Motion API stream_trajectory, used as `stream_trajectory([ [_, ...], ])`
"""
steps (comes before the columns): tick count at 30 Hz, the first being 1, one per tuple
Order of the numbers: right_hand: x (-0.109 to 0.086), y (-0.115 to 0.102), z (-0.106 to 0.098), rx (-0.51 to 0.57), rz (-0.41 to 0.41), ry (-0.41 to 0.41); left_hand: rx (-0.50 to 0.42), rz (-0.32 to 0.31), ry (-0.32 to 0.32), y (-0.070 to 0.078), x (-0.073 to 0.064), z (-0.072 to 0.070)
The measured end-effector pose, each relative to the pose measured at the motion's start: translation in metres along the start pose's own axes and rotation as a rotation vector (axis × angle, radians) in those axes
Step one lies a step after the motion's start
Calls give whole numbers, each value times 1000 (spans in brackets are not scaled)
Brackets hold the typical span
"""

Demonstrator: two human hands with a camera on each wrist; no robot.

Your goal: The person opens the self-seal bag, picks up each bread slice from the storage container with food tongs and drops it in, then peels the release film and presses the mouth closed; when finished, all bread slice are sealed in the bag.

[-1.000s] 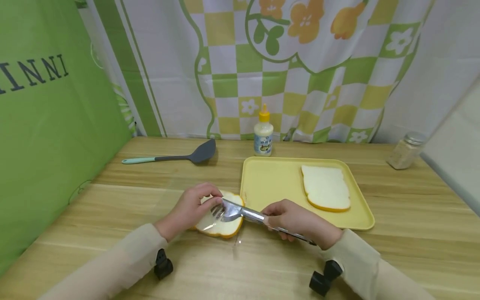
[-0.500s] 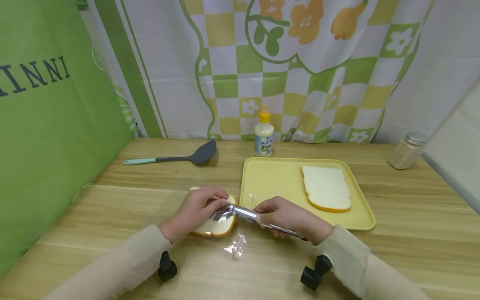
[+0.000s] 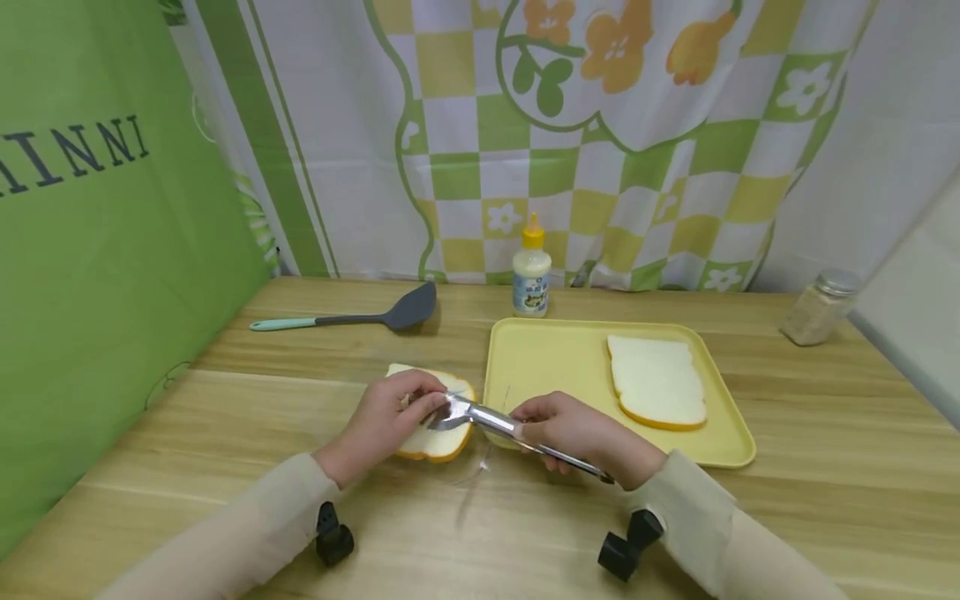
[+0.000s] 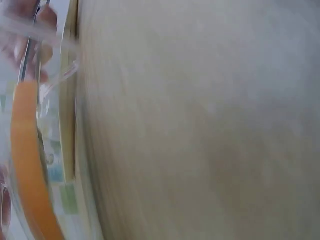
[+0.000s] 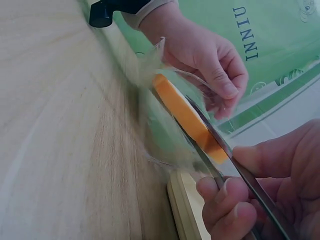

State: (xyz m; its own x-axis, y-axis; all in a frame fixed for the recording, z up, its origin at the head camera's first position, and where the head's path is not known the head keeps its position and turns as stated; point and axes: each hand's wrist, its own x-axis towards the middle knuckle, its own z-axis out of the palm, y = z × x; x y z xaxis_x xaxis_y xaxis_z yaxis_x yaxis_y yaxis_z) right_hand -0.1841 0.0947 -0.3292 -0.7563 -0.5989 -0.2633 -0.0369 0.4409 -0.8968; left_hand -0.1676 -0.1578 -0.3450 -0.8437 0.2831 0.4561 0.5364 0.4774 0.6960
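R hand (image 3: 570, 433): curled round the tongs, thumb on one arm, fingertips under the other; a light, even squeeze is prob. best, b/c the slice looks soft & may dent.
Metal tongs (image 3: 491, 419): jaws astride the slice, one per face; they hold one end only, so best kept in line w/ it lest it twist or sag.
L hand (image 3: 390, 421): thumb & fingertips pinch the bag's edge; exact spots on the film hard to tell.
Clear plastic bag (image 5: 156, 57): thin film hanging loosely round the slice; stretching the mouth wide & taut shd stop it snagging on crust or tong tips.
Bread slice (image 5: 172, 97): btwn the tongs' jaws, at least partly in the bag (how far, can't tell), tilted, seemingly raised off the wood-grain table (image 3: 420, 542), just L of the tray. Slow, straight slide along the tong line shd drag least.
Yellow tray (image 3: 547, 354): just beyond R hand; mind loose film catching its rim.
Tray slice (image 3: 658, 379): flat at the tray's R end, well apart.
Glass jar (image 3: 817, 312): metal lid, far R.
Spatula (image 3: 408, 308): flat, beyond L hand, out of the way.
Squeeze bottle (image 3: 532, 279): yellow cap, upright, just behind tray.
Checked curtain (image 3: 502, 179): backdrop.
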Motion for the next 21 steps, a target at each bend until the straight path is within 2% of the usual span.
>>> stream_trajectory([
  [4,-5,4,-1,41,-6,22,30,-35,51,-1,-1,-2],
  [9,-5,2,3,2,-10,21,-5,37,20,6,2,4],
  [11,-4,0,4,-8,-17,9,-21,42,18,7,4,7],
  [17,-4,-1,4,-15,-16,-17,55,-22,104,5,5,3],
  [21,-4,0,2,-29,-15,-56,63,-39,110,5,4,1],
])
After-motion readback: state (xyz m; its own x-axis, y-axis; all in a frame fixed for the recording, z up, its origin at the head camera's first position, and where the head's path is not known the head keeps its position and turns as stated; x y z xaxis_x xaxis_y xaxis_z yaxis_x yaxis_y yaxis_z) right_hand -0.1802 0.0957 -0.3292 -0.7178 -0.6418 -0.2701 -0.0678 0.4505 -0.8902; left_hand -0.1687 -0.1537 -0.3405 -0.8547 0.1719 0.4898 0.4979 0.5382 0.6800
